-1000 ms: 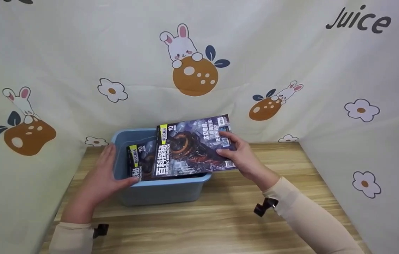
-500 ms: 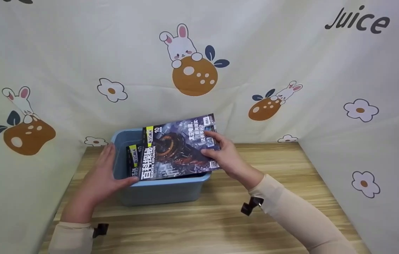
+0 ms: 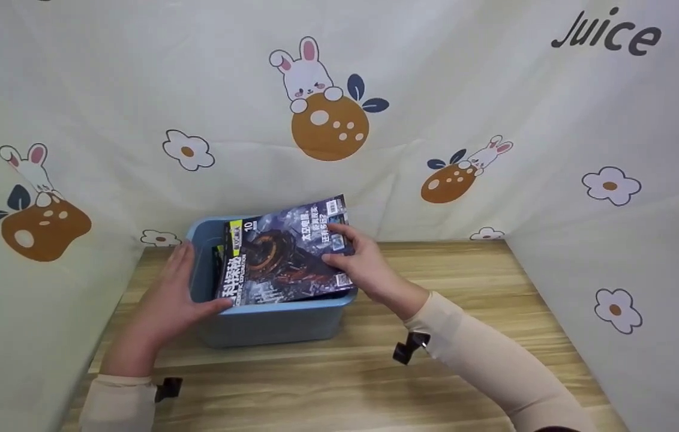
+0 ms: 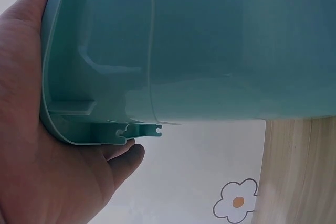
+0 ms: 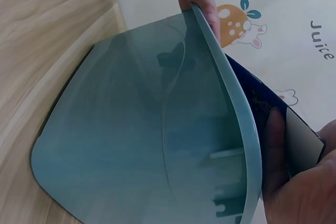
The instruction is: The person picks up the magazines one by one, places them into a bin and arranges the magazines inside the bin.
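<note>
A magazine (image 3: 282, 258) with a dark mechanical cover and white Chinese title lies tilted over the opening of a blue plastic bin (image 3: 273, 327). My right hand (image 3: 369, 270) pinches its right edge, thumb on the cover and fingers beneath, as the right wrist view shows under the magazine (image 5: 304, 137). My left hand (image 3: 168, 306) grips the bin's left end, its thumb over the near rim. In the left wrist view that hand (image 4: 31, 114) wraps the rim of the bin (image 4: 210, 45). A second magazine inside the bin is mostly covered; only a sliver shows at the left.
The bin stands on a wood-grain table (image 3: 423, 384) near the back. A pale cloth (image 3: 225, 90) printed with rabbits, oranges and flowers hangs behind and on both sides.
My right hand has carried the magazine leftward and slightly down over the bin, covering most of the magazine inside. My left hand has stayed on the bin.
</note>
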`<state>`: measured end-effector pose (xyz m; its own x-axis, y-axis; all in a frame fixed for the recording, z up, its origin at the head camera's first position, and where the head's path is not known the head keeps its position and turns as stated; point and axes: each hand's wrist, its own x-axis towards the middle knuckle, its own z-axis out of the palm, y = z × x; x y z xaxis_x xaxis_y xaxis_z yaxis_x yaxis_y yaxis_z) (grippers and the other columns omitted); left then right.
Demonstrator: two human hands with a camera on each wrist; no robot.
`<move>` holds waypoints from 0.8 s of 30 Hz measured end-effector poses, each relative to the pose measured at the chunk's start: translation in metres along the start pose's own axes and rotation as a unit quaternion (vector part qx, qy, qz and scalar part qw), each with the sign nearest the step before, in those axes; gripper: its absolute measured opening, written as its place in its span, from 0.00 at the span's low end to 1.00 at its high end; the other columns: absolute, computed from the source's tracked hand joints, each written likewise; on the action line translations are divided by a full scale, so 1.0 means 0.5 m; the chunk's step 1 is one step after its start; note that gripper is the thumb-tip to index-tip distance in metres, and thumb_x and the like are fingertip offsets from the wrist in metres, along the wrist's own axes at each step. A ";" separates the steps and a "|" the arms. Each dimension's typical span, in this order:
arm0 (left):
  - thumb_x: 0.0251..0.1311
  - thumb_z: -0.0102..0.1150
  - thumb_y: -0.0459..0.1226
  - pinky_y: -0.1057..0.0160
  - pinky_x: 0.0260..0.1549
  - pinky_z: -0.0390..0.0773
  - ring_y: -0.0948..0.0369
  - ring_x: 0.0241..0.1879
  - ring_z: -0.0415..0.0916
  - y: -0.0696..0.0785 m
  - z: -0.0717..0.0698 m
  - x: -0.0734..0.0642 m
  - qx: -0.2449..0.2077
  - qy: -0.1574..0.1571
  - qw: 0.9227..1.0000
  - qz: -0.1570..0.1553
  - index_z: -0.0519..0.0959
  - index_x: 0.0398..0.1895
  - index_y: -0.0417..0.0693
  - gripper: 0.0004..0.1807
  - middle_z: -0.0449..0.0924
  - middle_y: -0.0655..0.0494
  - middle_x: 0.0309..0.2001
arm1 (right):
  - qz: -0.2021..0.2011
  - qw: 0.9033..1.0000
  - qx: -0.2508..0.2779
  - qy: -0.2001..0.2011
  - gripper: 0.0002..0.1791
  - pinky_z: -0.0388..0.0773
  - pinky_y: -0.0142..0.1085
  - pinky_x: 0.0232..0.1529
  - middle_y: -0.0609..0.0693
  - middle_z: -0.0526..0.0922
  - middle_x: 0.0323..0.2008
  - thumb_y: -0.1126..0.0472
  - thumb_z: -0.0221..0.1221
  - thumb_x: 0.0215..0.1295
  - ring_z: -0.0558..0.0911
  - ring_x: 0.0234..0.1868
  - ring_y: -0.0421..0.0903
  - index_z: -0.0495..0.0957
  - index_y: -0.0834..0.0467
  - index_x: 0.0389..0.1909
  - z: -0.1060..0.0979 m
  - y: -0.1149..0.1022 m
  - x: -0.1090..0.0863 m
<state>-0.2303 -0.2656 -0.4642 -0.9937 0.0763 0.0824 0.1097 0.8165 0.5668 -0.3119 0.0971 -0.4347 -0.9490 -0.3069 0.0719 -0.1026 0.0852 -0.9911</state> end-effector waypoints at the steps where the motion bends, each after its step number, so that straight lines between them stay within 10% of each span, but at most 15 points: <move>1: 0.54 0.73 0.76 0.24 0.78 0.49 0.31 0.87 0.33 -0.001 -0.001 0.000 0.000 0.000 1.000 0.001 0.33 0.90 0.36 0.83 0.28 0.32 0.89 | 0.001 1.000 -0.001 0.001 0.39 0.88 0.39 0.58 0.64 0.81 0.66 0.74 0.69 0.68 0.86 0.57 0.54 0.72 0.62 0.80 0.005 -0.002 0.001; 24: 0.54 0.75 0.74 0.22 0.78 0.48 0.32 0.87 0.31 -0.001 -0.001 0.000 -0.012 0.004 1.000 0.008 0.34 0.90 0.36 0.83 0.27 0.33 0.89 | 0.008 0.998 -0.065 -0.005 0.37 0.87 0.41 0.60 0.64 0.82 0.62 0.72 0.70 0.68 0.86 0.56 0.54 0.72 0.65 0.77 0.069 -0.007 0.010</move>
<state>-0.2302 -0.2663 -0.4643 -0.9915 0.0855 0.0977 0.1267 0.8018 0.5841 -0.3058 0.0624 -0.4346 -0.9478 -0.3139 0.0554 -0.1268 0.2117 -0.9691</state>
